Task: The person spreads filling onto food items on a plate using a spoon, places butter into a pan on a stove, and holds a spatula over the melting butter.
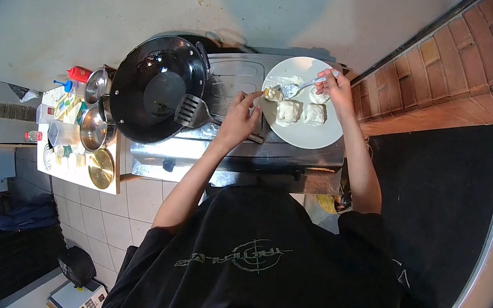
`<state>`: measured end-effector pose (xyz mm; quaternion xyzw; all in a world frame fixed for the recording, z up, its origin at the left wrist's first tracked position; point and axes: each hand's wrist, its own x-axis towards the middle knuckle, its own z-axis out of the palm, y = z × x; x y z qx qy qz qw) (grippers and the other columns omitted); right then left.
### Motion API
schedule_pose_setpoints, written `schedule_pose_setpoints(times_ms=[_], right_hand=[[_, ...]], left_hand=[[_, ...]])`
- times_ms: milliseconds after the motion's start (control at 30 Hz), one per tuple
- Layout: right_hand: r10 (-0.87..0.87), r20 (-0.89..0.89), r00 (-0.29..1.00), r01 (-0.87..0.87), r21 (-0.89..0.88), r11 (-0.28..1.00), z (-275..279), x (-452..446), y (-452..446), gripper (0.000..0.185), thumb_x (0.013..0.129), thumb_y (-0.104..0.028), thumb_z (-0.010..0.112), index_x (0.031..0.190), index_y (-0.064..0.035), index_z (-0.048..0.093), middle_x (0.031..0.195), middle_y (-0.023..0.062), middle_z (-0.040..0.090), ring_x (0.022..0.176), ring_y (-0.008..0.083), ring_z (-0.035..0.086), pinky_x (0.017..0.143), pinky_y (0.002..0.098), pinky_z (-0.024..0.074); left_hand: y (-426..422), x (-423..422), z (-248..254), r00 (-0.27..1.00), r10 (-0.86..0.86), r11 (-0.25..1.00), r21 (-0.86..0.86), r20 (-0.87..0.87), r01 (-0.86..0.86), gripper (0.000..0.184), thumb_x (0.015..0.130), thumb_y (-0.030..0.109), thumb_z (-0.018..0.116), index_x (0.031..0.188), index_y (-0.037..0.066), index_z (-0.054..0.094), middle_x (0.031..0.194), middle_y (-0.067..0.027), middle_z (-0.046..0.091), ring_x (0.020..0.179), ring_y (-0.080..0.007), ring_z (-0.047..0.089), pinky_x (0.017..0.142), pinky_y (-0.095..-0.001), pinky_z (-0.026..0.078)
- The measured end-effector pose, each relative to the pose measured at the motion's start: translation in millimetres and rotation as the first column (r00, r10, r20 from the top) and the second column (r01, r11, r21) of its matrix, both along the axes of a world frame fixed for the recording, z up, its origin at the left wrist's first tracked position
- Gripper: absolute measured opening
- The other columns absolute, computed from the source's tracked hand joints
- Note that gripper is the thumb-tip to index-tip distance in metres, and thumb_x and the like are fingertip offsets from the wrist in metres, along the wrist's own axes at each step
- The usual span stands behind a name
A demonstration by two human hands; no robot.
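Note:
A white plate (304, 138) on the stove carries several white-coated pieces of food (289, 112). My right hand (334, 89) grips a fork (305, 87) whose head lies against a smaller piece, pale with a yellow-brown patch (273, 94), at the plate's left side. From the left, my left hand (240, 118) reaches to the rim with its index finger stretched toward that piece; whether the fingertip touches it I cannot tell. Beneath this hand a slotted spatula (191, 111) rests with its head over the wok's edge, part of its handle hidden.
A black wok (135, 102) sits on the left side of the stove (233, 163). Further left, a side table (116, 185) holds steel bowls (93, 129), a gold-coloured lid (100, 168), a red-capped bottle (79, 74) and containers. A brick ledge (444, 68) stands to the right.

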<state>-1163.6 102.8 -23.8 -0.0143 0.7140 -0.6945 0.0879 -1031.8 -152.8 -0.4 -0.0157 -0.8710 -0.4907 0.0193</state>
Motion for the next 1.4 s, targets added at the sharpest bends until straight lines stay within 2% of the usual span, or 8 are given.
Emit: schedule_pose_setpoints(times_ms=[33,367,433,533,833,1067,1267,1400], right_hand=[[-0.005,0.002,1.0,0.005,-0.002,1.0,1.1,1.3,-0.9,0.032,0.101,-0.028,0.049,0.094,0.0003,0.062,0.074,0.007,0.063,0.064,0.0115,0.061,0.061,0.0266,0.0536],[0.034,0.044,0.998,-0.032,-0.043,0.999,-0.4,2.7,-6.3,0.033,0.101,-0.032,0.05,0.097,-0.0004,0.061,0.079,0.0058,0.06,0.071,0.013,0.06,0.068,0.0277,0.0527],[-0.009,0.016,1.0,0.01,-0.089,0.996,-4.6,1.7,-9.6,0.03,0.101,-0.025,0.049,0.094,0.0006,0.061,0.074,0.008,0.062,0.063,0.0134,0.061,0.06,0.0275,0.0543],[-0.028,0.015,0.999,0.03,-0.116,0.993,-7.4,5.5,-15.8,0.029,0.101,-0.024,0.049,0.093,0.0012,0.061,0.074,0.0086,0.062,0.063,0.0139,0.061,0.059,0.0277,0.0542],[-0.082,0.013,0.997,0.082,0.002,0.997,11.0,8.1,-20.2,0.027,0.101,-0.018,0.046,0.093,0.0033,0.059,0.074,0.01,0.062,0.062,0.0148,0.062,0.058,0.0284,0.0543],[-0.175,0.046,0.983,0.178,-0.051,0.983,17.1,13.2,-13.6,0.027,0.101,-0.017,0.045,0.093,0.0045,0.058,0.075,0.0117,0.063,0.062,0.0148,0.063,0.056,0.0286,0.0546],[-0.173,-0.067,0.983,0.174,0.019,0.985,18.9,12.2,-10.7,0.025,0.101,-0.015,0.045,0.093,0.0053,0.058,0.077,0.0111,0.064,0.062,0.0138,0.062,0.055,0.0272,0.0538],[-0.174,-0.152,0.973,0.186,0.068,0.98,24.3,16.1,-14.4,0.025,0.101,-0.015,0.046,0.093,0.0039,0.059,0.082,0.0083,0.064,0.065,0.0125,0.062,0.056,0.0266,0.0534]], left_hand=[[0.1,-2.4,-1.4,1.0,0.002,1.0,-0.022,0.004,-0.002,0.034,0.092,0.011,0.058,0.126,0.008,0.058,0.089,-0.0111,0.05,0.064,-0.0176,0.052,0.063,-0.0313,0.046],[-4.2,-17.0,-1.0,1.0,-0.018,1.0,0.005,-0.007,0.018,0.03,0.092,0.015,0.058,0.122,0.009,0.062,0.085,-0.0109,0.049,0.065,-0.0188,0.051,0.063,-0.0327,0.046],[-4.6,-18.3,0.6,1.0,-0.009,0.999,-0.049,-0.02,0.008,0.03,0.093,0.016,0.058,0.122,0.01,0.062,0.085,-0.0108,0.05,0.066,-0.0186,0.052,0.063,-0.0319,0.047],[-4.4,-19.8,-0.2,1.0,0.016,0.999,0.029,0.0,-0.016,0.029,0.09,0.015,0.059,0.118,0.008,0.063,0.086,-0.0129,0.05,0.063,-0.0218,0.051,0.064,-0.035,0.046],[-13.9,-29.0,-4.7,0.998,-0.02,0.998,-0.068,-0.065,0.015,0.025,0.091,0.013,0.057,0.114,0.007,0.067,0.086,-0.0103,0.052,0.068,-0.0173,0.053,0.065,-0.0317,0.046],[-6.6,-27.9,0.2,1.0,-0.013,0.998,-0.059,-0.026,0.011,0.026,0.091,0.013,0.057,0.114,0.006,0.067,0.087,-0.0112,0.053,0.067,-0.0176,0.054,0.065,-0.0313,0.046],[-6.8,-25.6,-9.6,0.999,-0.023,1.0,-0.011,-0.032,0.022,0.025,0.09,0.013,0.058,0.111,0.004,0.066,0.084,-0.0114,0.051,0.066,-0.0199,0.049,0.067,-0.0328,0.045],[-5.7,-22.9,-5.9,1.0,-0.001,0.999,-0.048,-0.017,0.0,0.024,0.091,0.014,0.059,0.111,0.004,0.068,0.089,-0.0114,0.055,0.068,-0.0182,0.055,0.065,-0.0306,0.046]])
